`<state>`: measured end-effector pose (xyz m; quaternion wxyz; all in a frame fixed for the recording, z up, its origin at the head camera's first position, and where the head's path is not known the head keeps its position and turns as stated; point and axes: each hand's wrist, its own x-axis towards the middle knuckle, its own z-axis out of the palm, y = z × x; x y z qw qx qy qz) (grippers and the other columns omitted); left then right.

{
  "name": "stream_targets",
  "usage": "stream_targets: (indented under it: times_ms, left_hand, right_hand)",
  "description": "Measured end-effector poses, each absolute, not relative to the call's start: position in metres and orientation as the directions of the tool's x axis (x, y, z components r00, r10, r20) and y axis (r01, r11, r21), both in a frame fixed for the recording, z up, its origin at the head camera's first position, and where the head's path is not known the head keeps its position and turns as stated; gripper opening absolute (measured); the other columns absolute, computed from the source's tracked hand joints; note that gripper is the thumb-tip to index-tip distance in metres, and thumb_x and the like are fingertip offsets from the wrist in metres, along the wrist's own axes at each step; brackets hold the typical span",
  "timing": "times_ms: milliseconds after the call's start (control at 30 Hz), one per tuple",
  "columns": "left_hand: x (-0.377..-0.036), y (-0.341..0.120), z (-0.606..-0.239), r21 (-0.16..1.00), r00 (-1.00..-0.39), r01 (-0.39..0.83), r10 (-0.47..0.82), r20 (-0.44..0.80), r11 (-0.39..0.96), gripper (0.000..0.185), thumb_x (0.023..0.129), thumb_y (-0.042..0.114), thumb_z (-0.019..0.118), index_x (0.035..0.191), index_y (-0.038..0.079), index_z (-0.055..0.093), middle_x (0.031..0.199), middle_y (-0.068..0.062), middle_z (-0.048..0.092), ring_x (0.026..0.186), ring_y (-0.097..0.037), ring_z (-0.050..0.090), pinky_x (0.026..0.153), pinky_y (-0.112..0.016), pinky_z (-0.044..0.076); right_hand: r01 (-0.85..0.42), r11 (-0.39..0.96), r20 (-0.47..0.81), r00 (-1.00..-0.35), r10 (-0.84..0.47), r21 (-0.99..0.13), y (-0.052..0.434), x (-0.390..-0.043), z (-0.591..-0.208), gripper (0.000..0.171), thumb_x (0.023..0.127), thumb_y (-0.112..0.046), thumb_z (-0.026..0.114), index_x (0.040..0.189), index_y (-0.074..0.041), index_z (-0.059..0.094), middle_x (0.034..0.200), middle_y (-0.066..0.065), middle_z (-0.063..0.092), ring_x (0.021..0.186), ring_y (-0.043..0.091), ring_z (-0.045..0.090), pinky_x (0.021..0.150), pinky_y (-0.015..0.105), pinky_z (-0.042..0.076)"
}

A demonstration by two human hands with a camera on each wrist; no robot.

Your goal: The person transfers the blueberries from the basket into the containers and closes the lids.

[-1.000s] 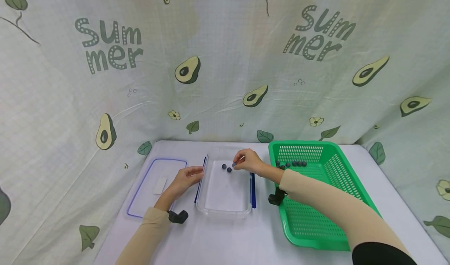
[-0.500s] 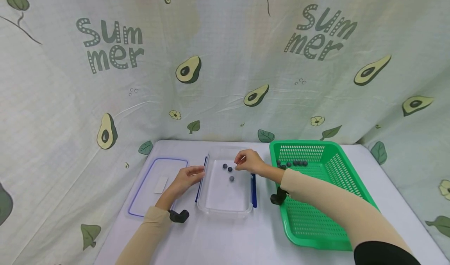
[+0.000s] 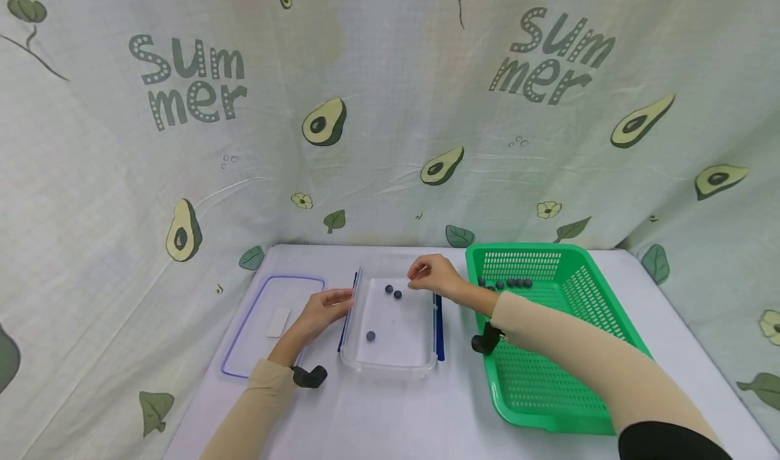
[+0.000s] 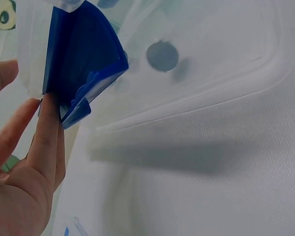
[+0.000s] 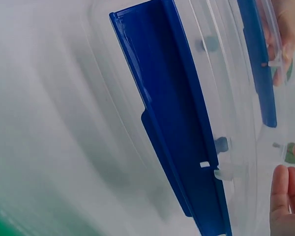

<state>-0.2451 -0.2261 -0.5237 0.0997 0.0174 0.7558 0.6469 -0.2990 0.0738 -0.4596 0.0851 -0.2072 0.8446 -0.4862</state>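
- Head view, biggest first: an avocado-print curtain [image 3: 390, 108] hangs behind a pale desk [image 3: 390, 412].
- To the outside of the right hand [image 3: 431, 277] sits a green basket [image 3: 548, 392], its long axis running away from the person; a row of dark berries [image 3: 506, 284] lies at its far end, just past that hand's wrist.
- Between the two hands is a clear box [image 3: 390, 365] with blue side clips [image 3: 439, 331], its long axis also running away from the person.
- Outside the left hand [image 3: 323, 311] lies the box's flat lid [image 3: 244, 351].
- Left hand: fingers straight, tips resting against the box's near blue clip [image 4: 83, 64].
- Right hand: hovers over the box's far end, fingers loosely curled, nothing seen in them; it is the nearer hand to the basket.
- Three berries lie in the box: two just beside the right hand [image 3: 393, 291], one nearer the left hand [image 3: 370, 336].
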Motion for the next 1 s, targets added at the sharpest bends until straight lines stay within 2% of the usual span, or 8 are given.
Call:
stream_targets:
  times_ms: [233,600,900,1000]
  left_hand:
    - [-0.244,-0.227,-0.525,0.979,-0.981,-0.105,0.141,-0.130,0.176,0.044,0.092,0.015,0.073,0.132,-0.002,0.061,0.129,-0.019,0.062,0.118,-0.027,0.061,0.097,-0.032,0.054]
    - [-0.244,-0.226,-0.525,0.978,-0.982,-0.110,0.131,-0.134,0.180,0.044,0.092,0.016,0.074,0.131,0.000,0.062,0.129,-0.016,0.063,0.119,-0.028,0.061,0.097,-0.033,0.054]
    - [-0.244,-0.225,-0.526,0.978,-0.981,-0.107,0.138,-0.133,0.181,0.046,0.092,0.016,0.073,0.133,-0.001,0.060,0.131,-0.018,0.061,0.120,-0.028,0.060,0.097,-0.033,0.053]
    - [-0.244,-0.225,-0.525,0.977,-0.982,-0.108,0.136,-0.134,0.184,0.046,0.093,0.015,0.072,0.133,-0.002,0.059,0.132,-0.020,0.060,0.120,-0.029,0.060,0.097,-0.032,0.053]
  right_hand:
    - [-0.277,0.433,0.087,-0.908,-0.409,-0.858,0.084,-0.305,-0.455,0.015,0.083,0.001,0.078,0.095,0.005,0.070,0.086,0.007,0.070,0.078,0.017,0.067,0.072,0.028,0.059]
    - [-0.236,0.385,0.086,-0.926,-0.367,-0.892,0.108,-0.307,-0.434,0.018,0.084,0.001,0.077,0.100,0.007,0.071,0.094,0.017,0.072,0.084,0.022,0.068,0.074,0.025,0.059]
    - [-0.198,0.426,0.068,-0.951,-0.302,-0.883,0.133,-0.310,-0.429,0.021,0.086,0.000,0.075,0.104,0.009,0.069,0.096,0.015,0.071,0.085,0.022,0.068,0.075,0.028,0.060]
    - [-0.193,0.436,0.069,-0.956,-0.285,-0.879,0.140,-0.310,-0.430,0.019,0.087,-0.001,0.075,0.103,0.008,0.069,0.096,0.015,0.071,0.086,0.024,0.067,0.077,0.033,0.060]
